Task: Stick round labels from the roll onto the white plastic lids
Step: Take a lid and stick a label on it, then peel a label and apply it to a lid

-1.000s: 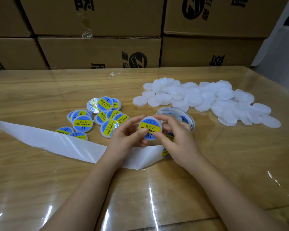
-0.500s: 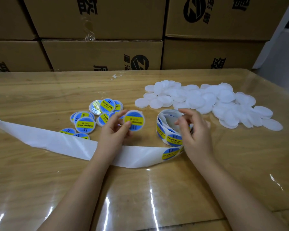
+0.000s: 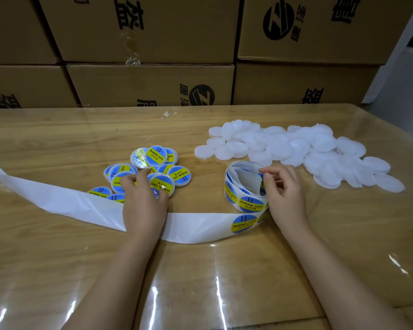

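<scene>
The left hand [image 3: 144, 203] lies flat over a cluster of finished lids [image 3: 153, 156], fingers reaching forward. One labelled lid [image 3: 162, 184] sits against its thumb side. I cannot tell whether the hand pinches that lid or only rests on it. The right hand [image 3: 285, 194] is loosely curled and holds nothing that I can see, its fingertips just at the rim of the roll [image 3: 239, 194].

The roll stands on edge between the hands, touching or nearly touching the right one and well clear of the left. The next label [image 3: 243, 223] waits on the strip just inside the right wrist. From there the peeled backing strip [image 3: 57, 201] runs its long axis leftward, passing under the left hand and away across the tabletop [image 3: 57, 139].

The plain white lids [image 3: 296, 148] are heaped beyond the right hand and out to its right. To my eye the right hand is clearly nearer both the heap and the roll, so the next pick looks like a short forward reach for it.

Stacked cardboard boxes [image 3: 153, 84] stand behind everything.
</scene>
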Demonstrator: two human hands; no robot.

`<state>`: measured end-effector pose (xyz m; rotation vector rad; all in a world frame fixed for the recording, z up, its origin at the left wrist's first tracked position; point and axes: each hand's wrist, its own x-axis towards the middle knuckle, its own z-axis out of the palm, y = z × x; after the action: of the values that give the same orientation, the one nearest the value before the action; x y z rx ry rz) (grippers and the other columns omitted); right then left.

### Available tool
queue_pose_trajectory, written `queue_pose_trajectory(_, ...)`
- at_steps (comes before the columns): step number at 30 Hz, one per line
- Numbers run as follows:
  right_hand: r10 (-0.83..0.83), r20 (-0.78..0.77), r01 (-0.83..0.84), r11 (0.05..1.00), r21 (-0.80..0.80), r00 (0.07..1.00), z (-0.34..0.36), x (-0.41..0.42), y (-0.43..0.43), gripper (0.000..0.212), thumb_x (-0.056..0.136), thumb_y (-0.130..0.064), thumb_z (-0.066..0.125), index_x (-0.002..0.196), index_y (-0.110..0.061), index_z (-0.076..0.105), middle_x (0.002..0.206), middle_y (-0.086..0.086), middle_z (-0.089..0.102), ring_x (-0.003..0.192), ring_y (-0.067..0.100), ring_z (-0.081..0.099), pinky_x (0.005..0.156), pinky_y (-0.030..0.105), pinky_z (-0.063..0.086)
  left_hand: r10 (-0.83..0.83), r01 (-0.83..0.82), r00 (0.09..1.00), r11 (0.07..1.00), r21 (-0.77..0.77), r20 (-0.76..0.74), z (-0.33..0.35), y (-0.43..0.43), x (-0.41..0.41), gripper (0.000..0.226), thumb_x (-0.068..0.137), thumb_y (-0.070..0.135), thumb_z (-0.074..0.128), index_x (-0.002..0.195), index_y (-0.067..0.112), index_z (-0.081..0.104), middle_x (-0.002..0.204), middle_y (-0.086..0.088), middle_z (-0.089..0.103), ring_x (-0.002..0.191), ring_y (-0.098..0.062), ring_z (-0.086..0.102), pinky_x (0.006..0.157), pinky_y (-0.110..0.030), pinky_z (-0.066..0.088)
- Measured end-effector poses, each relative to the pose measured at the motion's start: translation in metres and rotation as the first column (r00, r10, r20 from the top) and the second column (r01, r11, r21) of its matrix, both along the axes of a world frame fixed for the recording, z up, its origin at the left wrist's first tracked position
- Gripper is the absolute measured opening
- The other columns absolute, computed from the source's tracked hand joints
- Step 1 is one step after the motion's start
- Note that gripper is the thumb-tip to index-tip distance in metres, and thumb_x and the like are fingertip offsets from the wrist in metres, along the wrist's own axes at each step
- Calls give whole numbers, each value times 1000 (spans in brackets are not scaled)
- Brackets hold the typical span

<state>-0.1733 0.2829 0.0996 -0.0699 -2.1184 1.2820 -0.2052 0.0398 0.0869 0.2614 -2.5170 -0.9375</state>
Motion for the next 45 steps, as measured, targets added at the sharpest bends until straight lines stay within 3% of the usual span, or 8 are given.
queue_pose_trajectory(8, -18, 74, 22, 998, -56, 997, -1, -3, 2, 11, 90, -11, 57, 92, -16, 67, 104, -7, 48, 112, 23, 48, 93, 49, 43, -132, 88, 985, 940, -331, -114, 0, 5, 3, 7, 81, 7, 64, 83, 1, 67, 87, -17, 59, 77, -37, 54, 61, -42, 42)
queue_pose_trajectory(14, 77, 209, -48, 989, -141, 975, 1, -5, 0, 12, 94, -22, 54, 92, -30, 63, 104, -9, 48, 112, 26, 50, 99, 45, 40, -108, 84, 993, 930, -358, -49, -2, 9, 4, 18, 89, 19, 57, 95, 9, 71, 107, -8, 64, 98, -33, 57, 83, -42, 35)
queue_pose_trajectory(18, 136, 227, -113, 987, -113, 964, -2, -7, -3, 14, 95, -25, 51, 102, -32, 61, 102, -16, 47, 113, 18, 48, 100, 33, 39, -431, 408, 888, 899, -162, -156, 12, 23, 14, 35, 92, 33, 47, 96, 8, 71, 104, -5, 67, 99, -23, 60, 85, -40, 43)
queue_pose_trajectory(21, 108, 171, -89, 989, -114, 979, 2, -9, 4, 21, 98, -26, 45, 113, -26, 61, 109, -13, 53, 115, 11, 48, 96, 20, 37, -696, 705, 694, 709, -17, -185, 18, 38, 31, 38, 91, 41, 42, 88, 12, 66, 88, 3, 64, 84, -10, 55, 77, -27, 43)
queue_pose_trajectory(24, -191, 149, 173, 977, 126, 970, 1, -13, 30, 26, 98, -24, 46, 118, -16, 61, 119, 5, 58, 117, 24, 46, 99, 35, 36, -788, 796, 600, 605, 10, -139, 13, 47, 40, 27, 84, 47, 54, 83, 23, 65, 79, 14, 62, 77, -2, 56, 69, -18, 43)
queue_pose_trajectory(27, -511, 305, 405, 845, 348, 804, -3, -14, 56, 31, 95, -31, 45, 122, -22, 56, 130, 6, 49, 122, 30, 38, 100, 46, 30, -817, 827, 561, 561, 37, -134, 8, 50, 39, 21, 79, 45, 67, 78, 24, 67, 73, 15, 62, 70, -2, 56, 62, -16, 40)
queue_pose_trajectory(36, -592, 481, 380, 797, 469, 647, -7, -13, 71, 34, 92, -30, 46, 123, -21, 57, 142, 7, 34, 132, 26, 27, 107, 47, 20, -762, 696, 646, 562, 447, -47, 6, 43, 26, 9, 80, 35, 64, 86, 40, 69, 75, 11, 65, 76, -1, 58, 73, -16, 46)
queue_pose_trajectory(45, -551, 401, 285, 782, 555, 732, -5, -15, 60, 26, 90, -27, 47, 106, -20, 66, 114, 3, 58, 115, 31, 39, 95, 42, 27, -696, 658, 716, 643, 391, -61, 5, 33, 19, 27, 87, 17, 66, 88, 44, 66, 79, 20, 66, 80, 1, 60, 73, -10, 43)
